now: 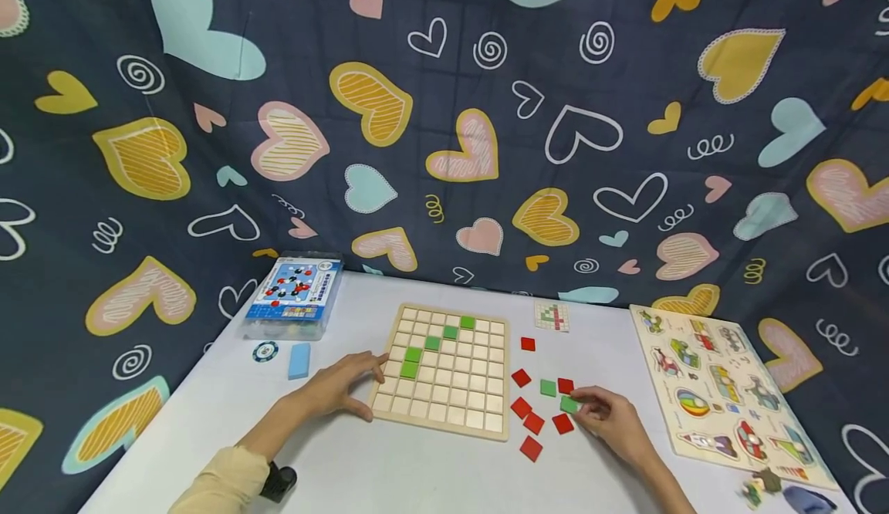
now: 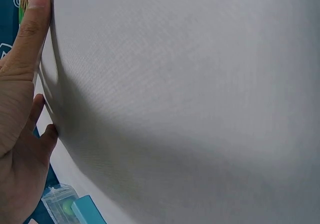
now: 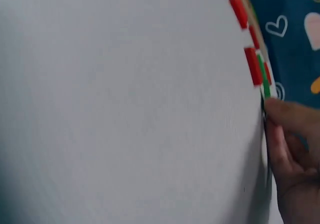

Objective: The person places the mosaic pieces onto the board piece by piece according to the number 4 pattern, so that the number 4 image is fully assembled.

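Observation:
A wooden grid board (image 1: 444,424) lies on the white table, with several green square tiles (image 1: 433,343) set in a slanting line of its cells. My left hand (image 1: 343,384) rests against the board's left edge, thumb near the front corner and fingers spread further up. In the left wrist view the thumb (image 2: 31,34) lies straight along that edge. To the right of the board, my right hand (image 1: 611,421) pinches a green tile (image 1: 569,404) at its right side. Another green tile (image 1: 548,387) and several red tiles (image 1: 531,448) lie around it on the table.
Behind the loose tiles lies a small pattern card (image 1: 552,316). A wooden picture puzzle (image 1: 722,390) lies at the right. Far left are a plastic-cased box (image 1: 295,290), a round chip (image 1: 265,352) and a blue block (image 1: 299,361). A heart-patterned cloth (image 1: 444,136) hangs behind the table.

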{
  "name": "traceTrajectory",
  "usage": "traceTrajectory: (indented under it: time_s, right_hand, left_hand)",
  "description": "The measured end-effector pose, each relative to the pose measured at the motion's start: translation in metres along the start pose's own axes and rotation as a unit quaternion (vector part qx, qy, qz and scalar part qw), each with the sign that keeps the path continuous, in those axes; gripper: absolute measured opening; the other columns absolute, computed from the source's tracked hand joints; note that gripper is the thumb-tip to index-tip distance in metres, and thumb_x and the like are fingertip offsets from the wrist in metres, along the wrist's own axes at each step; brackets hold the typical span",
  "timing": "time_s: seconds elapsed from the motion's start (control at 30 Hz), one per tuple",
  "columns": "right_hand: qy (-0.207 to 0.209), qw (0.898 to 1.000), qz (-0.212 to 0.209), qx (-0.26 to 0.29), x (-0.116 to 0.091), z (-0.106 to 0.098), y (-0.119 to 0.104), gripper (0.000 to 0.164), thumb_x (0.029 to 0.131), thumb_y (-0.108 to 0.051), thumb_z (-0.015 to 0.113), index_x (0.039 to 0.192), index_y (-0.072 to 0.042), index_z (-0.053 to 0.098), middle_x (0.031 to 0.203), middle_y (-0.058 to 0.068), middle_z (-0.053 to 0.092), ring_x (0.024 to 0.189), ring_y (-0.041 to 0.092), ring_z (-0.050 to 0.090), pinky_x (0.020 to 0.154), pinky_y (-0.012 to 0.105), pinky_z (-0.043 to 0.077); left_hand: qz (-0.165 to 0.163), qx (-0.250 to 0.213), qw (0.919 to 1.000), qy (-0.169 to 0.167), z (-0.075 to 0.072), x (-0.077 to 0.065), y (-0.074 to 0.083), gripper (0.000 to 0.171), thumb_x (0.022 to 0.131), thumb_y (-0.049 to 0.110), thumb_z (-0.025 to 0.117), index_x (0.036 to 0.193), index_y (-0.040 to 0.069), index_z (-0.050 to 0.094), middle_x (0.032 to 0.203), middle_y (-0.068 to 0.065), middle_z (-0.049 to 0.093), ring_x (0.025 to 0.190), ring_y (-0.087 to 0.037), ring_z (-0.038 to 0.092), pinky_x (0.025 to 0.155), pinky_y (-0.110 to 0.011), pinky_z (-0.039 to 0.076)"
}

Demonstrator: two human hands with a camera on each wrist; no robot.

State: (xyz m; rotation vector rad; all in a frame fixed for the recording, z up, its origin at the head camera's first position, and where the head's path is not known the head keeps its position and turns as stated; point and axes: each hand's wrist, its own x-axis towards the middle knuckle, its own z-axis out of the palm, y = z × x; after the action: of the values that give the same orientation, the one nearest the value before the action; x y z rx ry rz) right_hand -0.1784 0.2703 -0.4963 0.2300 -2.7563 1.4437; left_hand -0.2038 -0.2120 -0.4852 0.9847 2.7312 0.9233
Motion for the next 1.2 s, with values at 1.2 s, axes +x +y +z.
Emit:
traceTrajectory:
  time_s: [1.2]
  right_hand:
    - [0.027, 0.990, 0.015, 0.141, 0.029, 0.095, -0.072, 0.023, 0.077, 0.007, 0.074, 0.099, 0.003, 0.070, 0.094, 0.013, 0.072, 0.078, 0.016, 0.066, 0.066, 0.017, 0.055]
  left_hand:
    - [0.004, 0.001, 1.0000, 0.003, 0.000, -0.002, 0.000, 0.050, 0.064, 0.036, 0.082, 0.102, 0.018, 0.056, 0.144, -0.017, 0.045, 0.129, -0.048, 0.039, 0.102, -0.064, 0.034]
